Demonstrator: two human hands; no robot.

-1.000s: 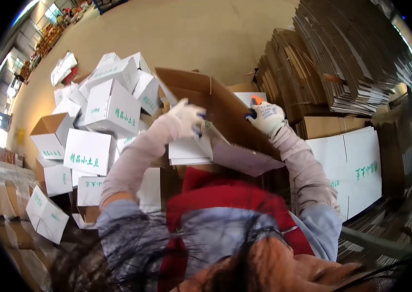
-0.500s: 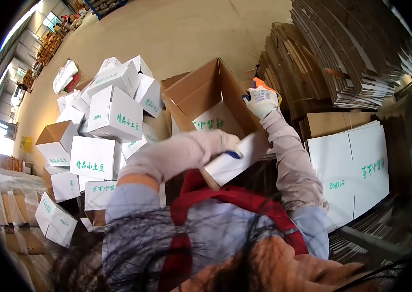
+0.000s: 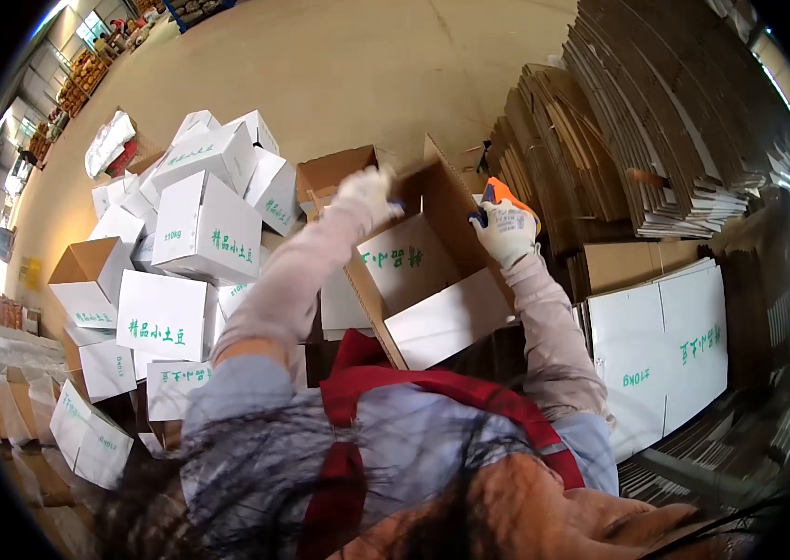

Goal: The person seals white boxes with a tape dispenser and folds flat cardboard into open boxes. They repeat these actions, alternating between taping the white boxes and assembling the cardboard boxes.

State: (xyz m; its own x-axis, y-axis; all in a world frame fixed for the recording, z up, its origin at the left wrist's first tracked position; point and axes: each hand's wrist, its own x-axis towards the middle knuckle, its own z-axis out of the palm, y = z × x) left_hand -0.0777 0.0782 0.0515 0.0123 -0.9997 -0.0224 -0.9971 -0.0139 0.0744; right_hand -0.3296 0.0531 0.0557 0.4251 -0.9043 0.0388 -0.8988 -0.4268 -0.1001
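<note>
An open cardboard box [image 3: 451, 322], white outside and brown inside, stands in front of me with green lettering on a white panel within it. My left hand [image 3: 369, 198], in a white glove, is over the box's far left edge; motion smears its fingers. At the right side of the box, my right hand [image 3: 507, 231], also gloved, is closed round an orange tool [image 3: 513, 198], which looks like a tape dispenser. Its palm side is hidden.
Several white boxes [image 3: 166, 313] with green lettering are heaped at the left. Tall stacks of flat cardboard [image 3: 638, 140] stand at the right, with flat white sheets [image 3: 661, 345] nearer me. A white and red sack [image 3: 111, 145] lies beyond the heap.
My left hand has moved from the box's near flap to its far left edge. The far flaps now lean lower. My right hand, with the orange tool, is slightly nearer me.
</note>
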